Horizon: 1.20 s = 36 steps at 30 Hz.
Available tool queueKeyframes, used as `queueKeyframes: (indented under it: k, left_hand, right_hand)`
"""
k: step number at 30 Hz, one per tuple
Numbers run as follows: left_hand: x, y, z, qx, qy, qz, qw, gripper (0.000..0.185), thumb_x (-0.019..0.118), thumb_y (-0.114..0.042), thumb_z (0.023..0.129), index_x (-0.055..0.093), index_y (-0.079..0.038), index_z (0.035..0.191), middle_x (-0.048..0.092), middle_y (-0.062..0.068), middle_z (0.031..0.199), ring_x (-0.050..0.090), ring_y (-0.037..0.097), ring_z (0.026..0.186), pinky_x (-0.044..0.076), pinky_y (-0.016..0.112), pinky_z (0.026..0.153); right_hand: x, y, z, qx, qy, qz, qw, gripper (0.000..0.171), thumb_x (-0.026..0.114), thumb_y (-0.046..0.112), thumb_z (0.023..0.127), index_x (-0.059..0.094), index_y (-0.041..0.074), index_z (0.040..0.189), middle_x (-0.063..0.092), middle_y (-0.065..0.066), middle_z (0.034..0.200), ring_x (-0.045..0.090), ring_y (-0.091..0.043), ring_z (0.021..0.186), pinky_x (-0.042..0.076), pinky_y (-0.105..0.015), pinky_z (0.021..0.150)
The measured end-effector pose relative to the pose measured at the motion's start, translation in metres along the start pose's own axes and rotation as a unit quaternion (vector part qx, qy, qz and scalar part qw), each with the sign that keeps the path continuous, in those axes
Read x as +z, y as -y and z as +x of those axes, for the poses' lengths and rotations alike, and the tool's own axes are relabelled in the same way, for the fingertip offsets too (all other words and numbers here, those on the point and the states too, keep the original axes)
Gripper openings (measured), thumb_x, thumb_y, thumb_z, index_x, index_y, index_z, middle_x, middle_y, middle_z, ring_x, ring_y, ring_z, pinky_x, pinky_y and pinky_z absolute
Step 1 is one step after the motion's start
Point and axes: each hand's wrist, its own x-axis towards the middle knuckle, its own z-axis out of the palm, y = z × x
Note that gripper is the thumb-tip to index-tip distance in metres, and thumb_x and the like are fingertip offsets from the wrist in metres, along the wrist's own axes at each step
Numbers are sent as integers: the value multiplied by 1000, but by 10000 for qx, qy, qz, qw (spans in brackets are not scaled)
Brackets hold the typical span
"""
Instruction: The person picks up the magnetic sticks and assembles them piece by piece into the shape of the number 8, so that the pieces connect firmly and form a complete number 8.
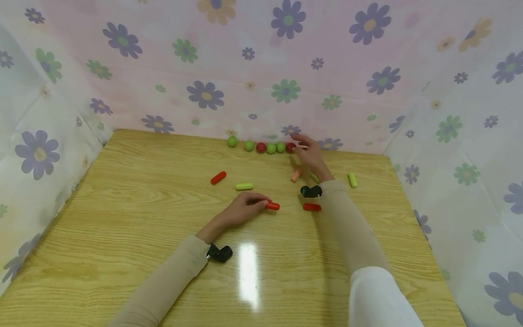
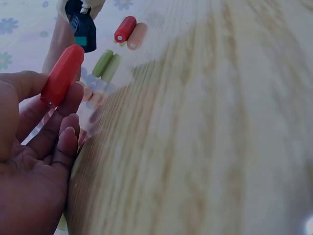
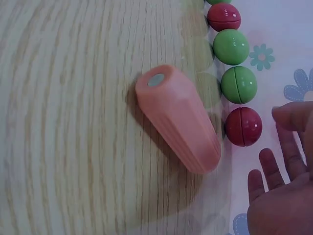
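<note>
My left hand (image 1: 257,202) lies on the wooden table (image 1: 122,218) and pinches one end of a short red stick (image 1: 273,206). In the left wrist view that red stick (image 2: 62,75) sits between the thumb and fingertips of the left hand (image 2: 49,112). My right hand (image 1: 304,143) reaches to the back wall, its fingers straight, just beside the last red ball (image 1: 290,146) of a row of green and red balls. The right wrist view shows the right hand (image 3: 279,161) holding nothing, close to that red ball (image 3: 243,127) but apart from it. A peach stick (image 3: 178,117) lies under the wrist.
Loose sticks lie on the table: a red one (image 1: 218,177), a green one (image 1: 244,186), a peach one (image 1: 296,175), another red one (image 1: 312,207) and a green one (image 1: 352,180). Flowered cloth walls (image 1: 61,136) enclose the table on three sides.
</note>
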Motion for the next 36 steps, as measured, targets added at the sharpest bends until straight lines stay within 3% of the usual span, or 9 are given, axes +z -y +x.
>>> queueKeyframes:
  k: [7, 11, 17, 27, 36]
  left_hand:
    - [1, 0, 0, 2, -25, -110, 9999, 32, 55, -27, 107, 70, -8, 129, 69, 7, 122, 61, 21, 106, 48, 33, 91]
    - [2, 0, 1, 58, -24, -162, 9998, 33, 55, -27, 107, 70, -7, 129, 69, 10, 123, 61, 24, 108, 48, 34, 92]
    - [2, 1, 2, 141, -20, -150, 9998, 31, 56, -26, 107, 71, -8, 127, 70, 7, 121, 62, 17, 106, 49, 33, 91]
    - [4, 1, 2, 289, -36, 31, 9996, 29, 57, -22, 106, 71, -6, 127, 71, 8, 122, 61, 17, 107, 49, 33, 91]
    - [4, -1, 0, 229, -122, 19, 9997, 31, 57, -23, 106, 70, -5, 128, 70, 10, 121, 60, 17, 105, 48, 34, 91]
  right_hand:
    - [5, -12, 10, 126, -54, -360, 9993, 36, 49, 2, 105, 56, -7, 140, 47, -23, 150, 42, -42, 134, 35, -49, 114]
    - [9, -15, 11, 266, -131, -377, 9989, 38, 52, 3, 105, 53, -8, 141, 48, -26, 147, 43, -41, 134, 36, -48, 115]
    - [13, -20, 12, 260, -327, -526, 9977, 39, 56, 1, 102, 53, -9, 140, 55, -30, 137, 53, -41, 126, 41, -47, 111]
    - [14, -19, 9, 35, -578, -535, 9969, 36, 57, -1, 101, 55, -13, 135, 59, -34, 130, 55, -43, 122, 42, -47, 108]
    - [15, -24, 7, 119, -1094, -55, 9939, 35, 55, -1, 102, 56, -12, 135, 58, -31, 135, 53, -40, 128, 41, -43, 111]
